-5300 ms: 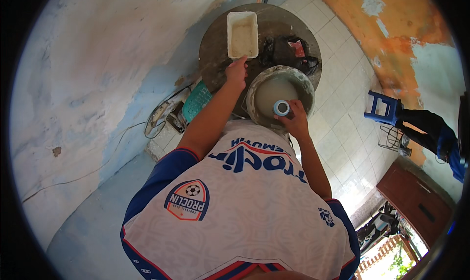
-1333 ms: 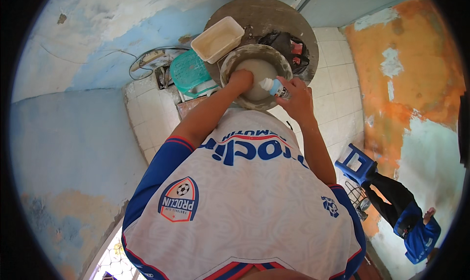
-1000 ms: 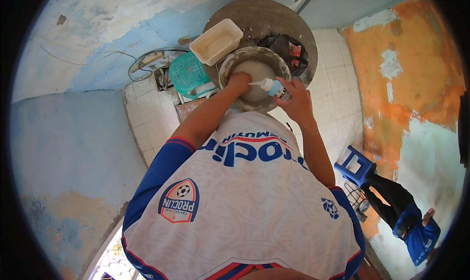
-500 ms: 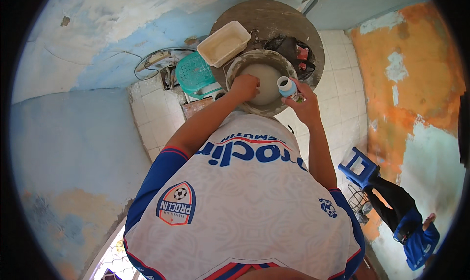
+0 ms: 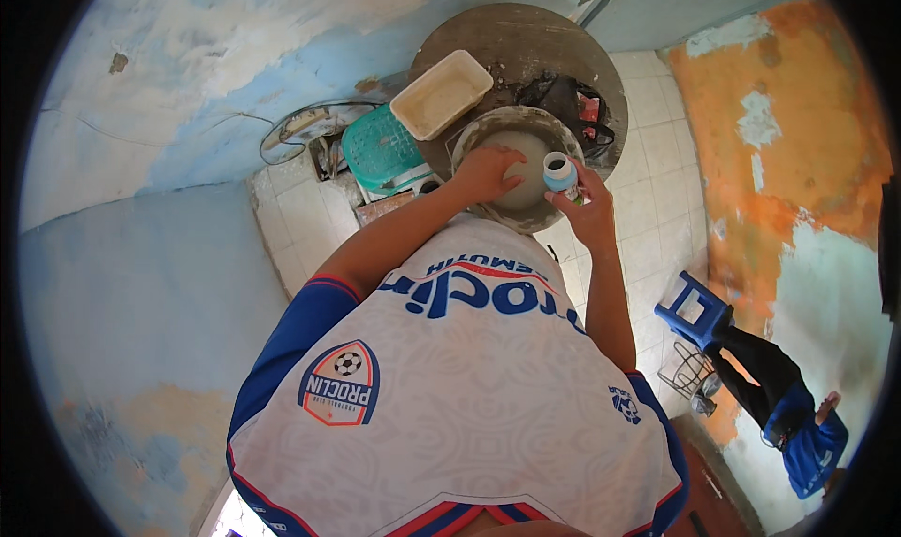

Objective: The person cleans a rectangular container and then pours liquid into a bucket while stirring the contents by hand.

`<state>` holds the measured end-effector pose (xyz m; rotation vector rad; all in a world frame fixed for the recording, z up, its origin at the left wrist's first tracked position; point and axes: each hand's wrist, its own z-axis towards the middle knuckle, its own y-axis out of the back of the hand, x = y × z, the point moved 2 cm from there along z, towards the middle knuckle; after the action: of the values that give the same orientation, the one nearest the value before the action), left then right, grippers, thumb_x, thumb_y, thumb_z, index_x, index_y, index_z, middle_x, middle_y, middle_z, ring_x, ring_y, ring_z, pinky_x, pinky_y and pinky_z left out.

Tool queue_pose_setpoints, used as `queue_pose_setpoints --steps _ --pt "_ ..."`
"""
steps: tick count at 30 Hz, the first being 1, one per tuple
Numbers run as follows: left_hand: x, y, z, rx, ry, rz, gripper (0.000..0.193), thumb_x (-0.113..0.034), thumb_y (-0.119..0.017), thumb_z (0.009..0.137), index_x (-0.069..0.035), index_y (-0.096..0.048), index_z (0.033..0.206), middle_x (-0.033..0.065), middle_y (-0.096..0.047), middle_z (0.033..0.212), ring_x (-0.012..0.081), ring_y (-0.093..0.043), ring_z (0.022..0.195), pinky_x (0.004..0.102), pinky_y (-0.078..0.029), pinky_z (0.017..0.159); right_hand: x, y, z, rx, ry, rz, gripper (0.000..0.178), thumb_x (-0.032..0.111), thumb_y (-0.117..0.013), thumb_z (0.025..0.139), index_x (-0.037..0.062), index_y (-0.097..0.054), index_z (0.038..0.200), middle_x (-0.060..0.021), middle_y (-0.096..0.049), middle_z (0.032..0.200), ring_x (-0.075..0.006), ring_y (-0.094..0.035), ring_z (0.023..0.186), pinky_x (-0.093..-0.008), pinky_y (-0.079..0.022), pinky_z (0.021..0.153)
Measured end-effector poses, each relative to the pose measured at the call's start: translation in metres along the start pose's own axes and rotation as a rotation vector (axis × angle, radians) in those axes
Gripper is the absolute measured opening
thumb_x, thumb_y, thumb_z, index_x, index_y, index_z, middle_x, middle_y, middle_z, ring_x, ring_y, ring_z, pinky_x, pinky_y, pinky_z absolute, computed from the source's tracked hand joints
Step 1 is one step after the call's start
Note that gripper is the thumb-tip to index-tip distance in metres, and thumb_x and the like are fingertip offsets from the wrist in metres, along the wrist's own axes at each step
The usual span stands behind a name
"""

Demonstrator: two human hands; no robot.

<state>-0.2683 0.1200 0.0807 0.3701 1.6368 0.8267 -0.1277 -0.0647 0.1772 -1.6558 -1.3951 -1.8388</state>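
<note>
A round bucket (image 5: 540, 121) smeared with grey stands in front of me, holding a pale, cloudy liquid or paste (image 5: 533, 152). Over its left side is my left hand (image 5: 488, 173), its fingers loosely bent and apart, with nothing visible in them. My right hand (image 5: 591, 210) grips a small white and light-blue bottle (image 5: 560, 175) at the bucket's right rim. The bottle has no cap on, and its dark mouth faces up. What is inside the bottle cannot be made out.
Behind the bucket is a round, dusty table (image 5: 497, 30) with a cream rectangular tub (image 5: 422, 108) and a black plastic bag (image 5: 554, 96). A green plastic stool (image 5: 375, 152) stands left. At right, a person (image 5: 798, 424) is near a blue stool (image 5: 694, 307).
My left hand has loosened from a curled shape, its fingers now apart over the bucket. The bottle in my right hand appears slightly farther right and lower in view.
</note>
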Motion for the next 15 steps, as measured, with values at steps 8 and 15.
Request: queue_pose_setpoints --steps 8,15 --pt "0.007 0.041 0.003 -0.172 -0.149 -0.09 0.035 -0.032 -0.078 0.091 -0.013 -0.074 0.121 0.0114 -0.074 0.121 0.0337 -0.066 0.117 0.0473 -0.052 0.101 -0.014 -0.025 -0.001 -0.13 -0.113 0.215 0.07 0.006 -0.085 0.085 0.0033 -0.058 0.149 -0.0109 -0.067 0.135 -0.021 -0.063 0.129 -0.0387 -0.05 0.11" --pt "0.062 0.132 -0.017 -0.619 0.023 -0.006 0.055 -0.029 -0.087 0.082 -0.012 -0.068 0.131 0.013 -0.07 0.124 0.0355 -0.062 0.122 0.0474 -0.049 0.105 0.019 -0.063 0.037 -0.126 0.027 0.248 0.073 0.007 -0.082 0.087 0.0022 -0.053 0.154 -0.0116 -0.067 0.139 -0.0189 -0.065 0.125 -0.0376 -0.052 0.107"
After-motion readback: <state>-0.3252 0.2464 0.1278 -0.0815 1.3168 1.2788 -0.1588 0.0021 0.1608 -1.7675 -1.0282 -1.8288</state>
